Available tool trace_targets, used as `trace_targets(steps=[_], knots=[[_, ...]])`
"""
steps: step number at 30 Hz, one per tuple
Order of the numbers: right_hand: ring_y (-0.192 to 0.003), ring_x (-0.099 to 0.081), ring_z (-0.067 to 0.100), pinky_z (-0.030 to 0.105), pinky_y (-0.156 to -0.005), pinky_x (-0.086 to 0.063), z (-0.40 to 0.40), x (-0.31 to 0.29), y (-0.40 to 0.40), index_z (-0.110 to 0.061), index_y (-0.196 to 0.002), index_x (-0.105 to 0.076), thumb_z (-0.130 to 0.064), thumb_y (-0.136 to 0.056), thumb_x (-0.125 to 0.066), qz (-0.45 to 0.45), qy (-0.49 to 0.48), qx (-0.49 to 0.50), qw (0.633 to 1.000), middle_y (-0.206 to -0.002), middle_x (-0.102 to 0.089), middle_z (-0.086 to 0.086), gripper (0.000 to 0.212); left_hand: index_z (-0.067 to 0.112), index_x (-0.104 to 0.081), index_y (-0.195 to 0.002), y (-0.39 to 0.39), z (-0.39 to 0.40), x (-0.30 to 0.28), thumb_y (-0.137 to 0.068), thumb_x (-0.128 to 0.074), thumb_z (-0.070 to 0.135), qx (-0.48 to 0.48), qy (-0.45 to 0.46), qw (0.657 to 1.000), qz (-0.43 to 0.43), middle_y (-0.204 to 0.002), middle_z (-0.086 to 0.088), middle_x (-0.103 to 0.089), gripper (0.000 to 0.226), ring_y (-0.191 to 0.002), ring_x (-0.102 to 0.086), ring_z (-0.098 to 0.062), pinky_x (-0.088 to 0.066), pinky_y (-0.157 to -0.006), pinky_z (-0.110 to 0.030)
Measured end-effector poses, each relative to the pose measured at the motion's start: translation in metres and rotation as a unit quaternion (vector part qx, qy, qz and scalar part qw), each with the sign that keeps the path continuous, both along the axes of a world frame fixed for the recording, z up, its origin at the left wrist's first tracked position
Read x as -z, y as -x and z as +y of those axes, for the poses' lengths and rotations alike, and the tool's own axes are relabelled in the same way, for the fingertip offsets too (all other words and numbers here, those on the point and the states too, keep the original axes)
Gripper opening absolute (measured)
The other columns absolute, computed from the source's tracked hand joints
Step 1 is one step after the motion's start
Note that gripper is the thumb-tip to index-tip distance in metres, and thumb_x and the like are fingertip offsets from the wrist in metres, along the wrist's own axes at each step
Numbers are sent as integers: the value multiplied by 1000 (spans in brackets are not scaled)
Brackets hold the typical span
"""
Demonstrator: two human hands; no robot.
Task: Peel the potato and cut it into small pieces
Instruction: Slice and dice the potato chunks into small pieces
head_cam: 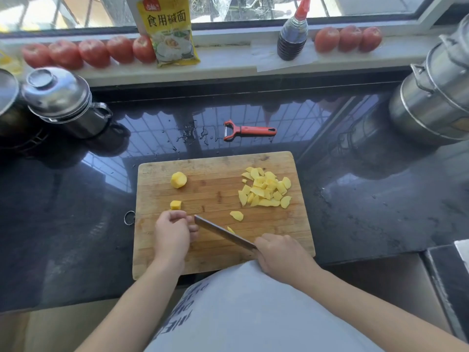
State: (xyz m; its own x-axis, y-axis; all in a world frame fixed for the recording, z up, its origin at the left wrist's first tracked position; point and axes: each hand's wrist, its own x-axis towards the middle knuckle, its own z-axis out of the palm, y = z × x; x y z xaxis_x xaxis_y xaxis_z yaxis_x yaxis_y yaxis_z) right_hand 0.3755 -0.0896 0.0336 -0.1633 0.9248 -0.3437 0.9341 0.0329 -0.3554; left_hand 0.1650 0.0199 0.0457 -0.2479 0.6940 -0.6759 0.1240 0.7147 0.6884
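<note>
Head view: left hand [173, 231] curled, knuckles down on the board [203, 257], fingers bunched round smth small at the blade tip, prob. a potato bit but it's hidden, can't tell. Right hand [279, 252] wrapped tight on the knife [223, 232] handle, blade slanting up-left toward the left fingers, edge on the wood. One slice [230, 230] sits against the blade, another slice [236, 215] just beyond. Small chunk [175, 205] just above the left hand, bigger peeled chunk [178, 179] further up. Pile of cut pieces [266, 188] at the board's right. Red peeler [247, 130] lies on the dark counter [76, 199] past the board, w/ water drops beside it. Tomatoes [88, 53] line the sill.
</note>
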Motion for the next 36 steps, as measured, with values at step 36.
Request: trace_targets(steps=[36], knots=[[-45,-40,16,28,-46,-31,10,12,-39,-14,-74,-57,4,-68,-54,-237,-319,29,917,-73,-54,5,19,17,-56,-141,-115,8,14,-94,-68,16,662,-297,658,200,-128,-3,-52,48,-116,-47,-26,-43,-98,-36]])
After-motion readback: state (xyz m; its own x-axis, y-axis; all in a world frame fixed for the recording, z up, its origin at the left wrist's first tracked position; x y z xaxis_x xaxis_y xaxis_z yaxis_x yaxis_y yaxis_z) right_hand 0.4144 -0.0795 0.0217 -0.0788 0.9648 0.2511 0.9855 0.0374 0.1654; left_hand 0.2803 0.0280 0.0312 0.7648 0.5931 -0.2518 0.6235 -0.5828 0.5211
